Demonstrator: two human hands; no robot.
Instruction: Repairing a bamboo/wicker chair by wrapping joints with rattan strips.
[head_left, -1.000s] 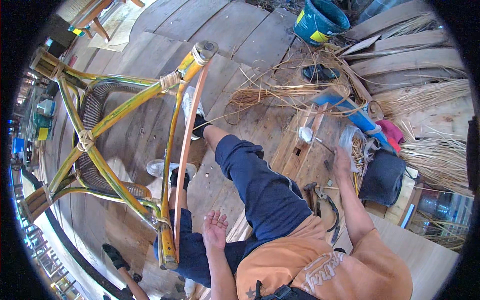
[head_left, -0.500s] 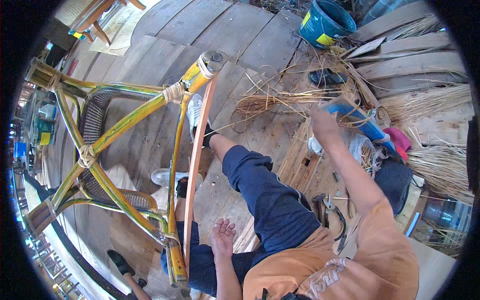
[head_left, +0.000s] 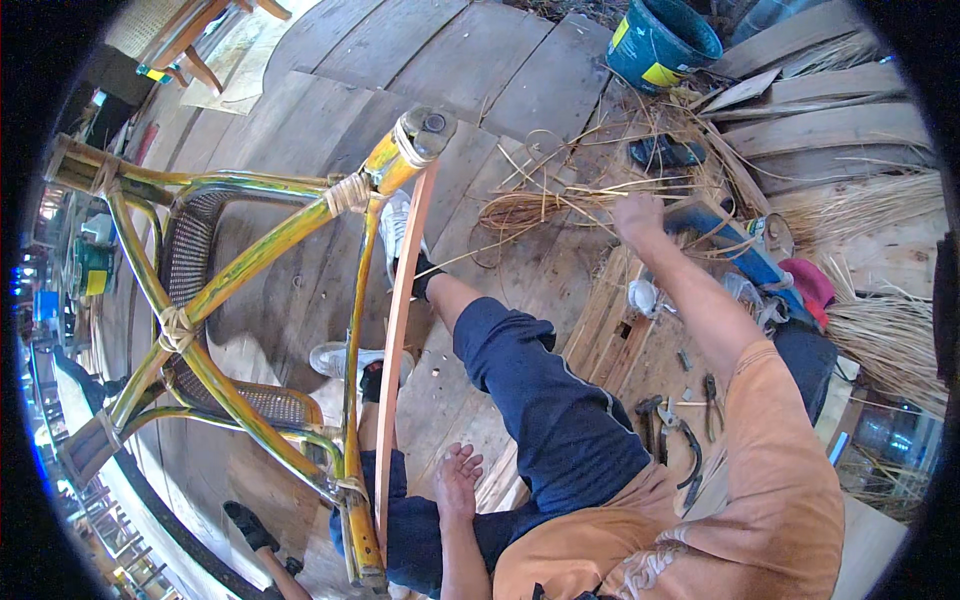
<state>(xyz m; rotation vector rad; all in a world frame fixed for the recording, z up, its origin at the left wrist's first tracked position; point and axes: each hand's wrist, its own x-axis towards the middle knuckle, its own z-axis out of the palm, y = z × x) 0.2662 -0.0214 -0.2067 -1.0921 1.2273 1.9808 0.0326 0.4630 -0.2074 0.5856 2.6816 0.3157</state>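
Yellow cane frame (head_left: 262, 251) has its crossing (head_left: 176, 329) lashed; right of it, loose strips (head_left: 520, 212) lie unused, left hand (head_left: 459, 480) spread empty, right hand (head_left: 638, 219) grip unclear.

The right hand (head_left: 636, 220) is at loose cane strands (head_left: 519, 210), the left hand (head_left: 458, 484) palm-up near a yellow pole frame (head_left: 262, 247).

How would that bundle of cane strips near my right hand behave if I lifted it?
The cane bundle would probably feel light, since its strands look thin. It likely bends and springs, judging by its open loops. Loose ends stretching toward your right hand might snag.
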